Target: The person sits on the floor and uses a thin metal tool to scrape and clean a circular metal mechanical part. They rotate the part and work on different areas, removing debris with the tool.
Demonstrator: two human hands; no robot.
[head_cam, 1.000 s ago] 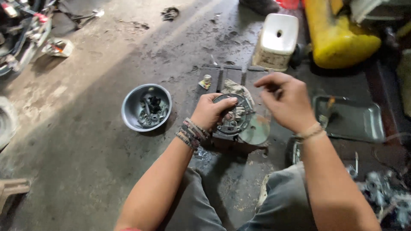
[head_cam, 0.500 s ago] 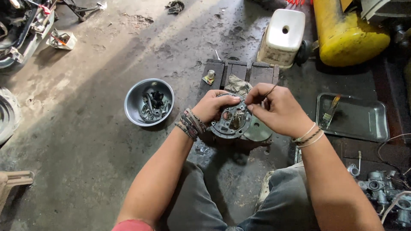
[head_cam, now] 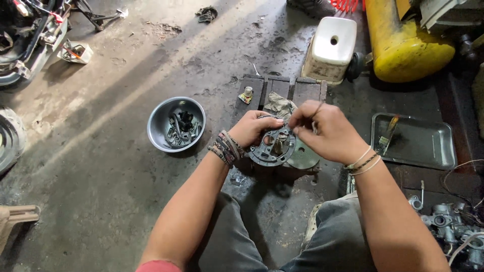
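Left hand (head_cam: pixel 250 129): clamped on the upper left rim of the round metal plate (head_cam: pixel 272 146), thumb laid over the top edge, beaded bracelets at the wrist
Right hand (head_cam: pixel 322 132): fingers pinched together on a thin dark wire (head_cam: pixel 317 108) at the upper right edge of the plate, thread bands at the wrist
Hands together or apart: close together, fingertips nearly meeting above the plate
Plate position: held up in front of the knees, just above the wooden block (head_cam: pixel 280 89) on the floor
Plate facing: flat face tilted up toward the camera, cut-outs and a small upright part visible in the middle; round, so no clear long axis
Wire direction: short curved end rising up and to the right from the pinch, away from the plate
Under the plate: greenish disc (head_cam: pixel 304 156) just to the lower right, partly covered by plate and right hand
On the block: crumpled rag (head_cam: pixel 279 104) behind the hands, small bottle-like item (head_cam: pixel 246 94) at the left end
Left of the hands: grey bowl (head_cam: pixel 176 125) of dark small parts on the concrete floor (head_cam: pixel 101 151), near but apart
Right of the hands: metal tray (head_cam: pixel 414 140) holding a brush (head_cam: pixel 389 132)
Farther back: white plastic container (head_cam: pixel 330 48), yellow tank (head_cam: pixel 403 40)
Lower right corner: carburettor parts (head_cam: pixel 451 226) on the floor
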